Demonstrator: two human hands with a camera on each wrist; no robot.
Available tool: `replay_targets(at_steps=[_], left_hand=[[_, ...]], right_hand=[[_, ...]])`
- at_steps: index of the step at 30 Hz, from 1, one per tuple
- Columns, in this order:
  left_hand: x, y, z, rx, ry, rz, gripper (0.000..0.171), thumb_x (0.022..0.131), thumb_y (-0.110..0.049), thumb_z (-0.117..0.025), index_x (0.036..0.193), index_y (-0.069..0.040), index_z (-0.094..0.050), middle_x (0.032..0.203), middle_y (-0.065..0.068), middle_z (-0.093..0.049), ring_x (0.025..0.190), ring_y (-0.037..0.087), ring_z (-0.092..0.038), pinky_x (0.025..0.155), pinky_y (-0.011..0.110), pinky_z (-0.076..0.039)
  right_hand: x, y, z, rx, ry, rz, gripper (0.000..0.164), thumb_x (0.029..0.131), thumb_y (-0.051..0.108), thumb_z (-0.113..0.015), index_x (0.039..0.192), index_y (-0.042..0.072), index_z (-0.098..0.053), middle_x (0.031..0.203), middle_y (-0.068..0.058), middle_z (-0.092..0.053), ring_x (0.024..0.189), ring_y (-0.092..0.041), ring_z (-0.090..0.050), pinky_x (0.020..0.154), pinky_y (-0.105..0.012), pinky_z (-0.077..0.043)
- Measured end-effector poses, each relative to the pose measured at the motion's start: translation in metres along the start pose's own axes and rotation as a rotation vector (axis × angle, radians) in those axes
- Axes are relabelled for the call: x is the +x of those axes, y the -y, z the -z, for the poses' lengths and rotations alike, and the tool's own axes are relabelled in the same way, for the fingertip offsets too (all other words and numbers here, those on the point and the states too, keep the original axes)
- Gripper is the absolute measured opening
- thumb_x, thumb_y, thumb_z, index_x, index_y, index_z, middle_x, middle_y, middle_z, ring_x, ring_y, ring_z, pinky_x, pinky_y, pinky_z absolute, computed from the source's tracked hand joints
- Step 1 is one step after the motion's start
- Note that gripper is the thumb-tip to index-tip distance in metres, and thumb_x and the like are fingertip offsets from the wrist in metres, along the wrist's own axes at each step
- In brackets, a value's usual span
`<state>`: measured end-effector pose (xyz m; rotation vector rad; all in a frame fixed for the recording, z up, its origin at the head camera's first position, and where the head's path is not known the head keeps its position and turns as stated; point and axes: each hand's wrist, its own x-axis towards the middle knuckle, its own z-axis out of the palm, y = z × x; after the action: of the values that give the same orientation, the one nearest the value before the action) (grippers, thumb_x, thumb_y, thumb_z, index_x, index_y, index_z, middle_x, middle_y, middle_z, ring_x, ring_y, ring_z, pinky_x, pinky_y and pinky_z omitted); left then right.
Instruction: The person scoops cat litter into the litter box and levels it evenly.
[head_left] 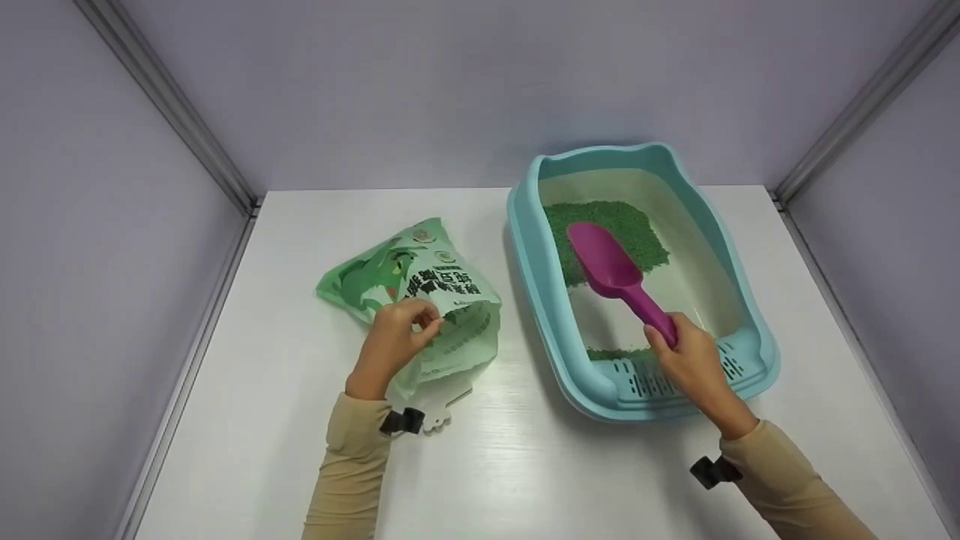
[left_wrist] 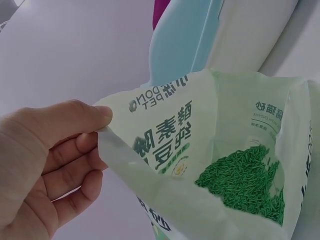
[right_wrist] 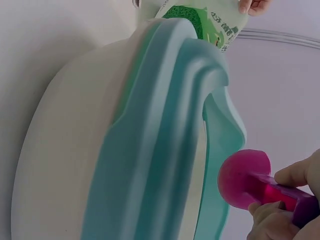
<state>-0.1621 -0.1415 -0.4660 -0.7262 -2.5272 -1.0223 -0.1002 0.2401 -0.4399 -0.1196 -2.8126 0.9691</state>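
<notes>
My left hand (head_left: 397, 330) pinches the rim of a light green cat litter bag (head_left: 442, 285) between thumb and forefinger. The bag lies on the table with its mouth held apart, and green litter pellets (left_wrist: 245, 185) show inside it in the left wrist view. My right hand (head_left: 691, 360) grips the handle of a magenta scoop (head_left: 606, 259). The scoop's bowl hangs over a blue-rimmed litter box (head_left: 536, 300), and no pellets show in it. Inside the box, a patch of green litter (head_left: 622, 232) covers the far left part of the floor, with a thin strip near the front.
A small flat pale item (head_left: 436, 421) lies on the white table (head_left: 510, 465) by my left wrist, partly hidden. Slots cut the box's front ledge (head_left: 652, 384). Grey-white panels (head_left: 450, 90) stand behind and on both sides.
</notes>
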Motion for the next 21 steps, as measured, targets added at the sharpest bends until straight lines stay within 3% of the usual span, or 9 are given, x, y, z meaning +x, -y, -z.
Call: replay_targets(at_steps=[6, 21], left_hand=[[0.000, -0.001, 0.001, -0.002, 0.006, -0.006, 0.006, 0.084, -0.001, -0.069, 0.079, -0.002, -0.066, 0.076, 0.012, -0.068, 0.067, 0.021, -0.066, 0.065, 0.036, -0.058], [-0.001, 0.003, 0.000, -0.004, -0.007, -0.016, 0.007, 0.083, 0.001, -0.069, 0.077, -0.001, -0.066, 0.074, 0.012, -0.068, 0.066, 0.020, -0.066, 0.063, 0.036, -0.058]], right_hand=[[-0.008, 0.003, 0.003, 0.000, -0.049, 0.042, 0.024, 0.092, 0.013, -0.063, 0.105, -0.008, -0.061, 0.070, -0.015, -0.056, 0.054, -0.009, -0.040, 0.049, -0.019, -0.033], [-0.040, 0.005, -0.006, 0.040, -0.145, 0.243, 0.020, 0.082, 0.004, -0.072, 0.097, -0.006, -0.065, 0.059, -0.004, -0.049, 0.051, 0.001, -0.033, 0.046, -0.017, -0.029]])
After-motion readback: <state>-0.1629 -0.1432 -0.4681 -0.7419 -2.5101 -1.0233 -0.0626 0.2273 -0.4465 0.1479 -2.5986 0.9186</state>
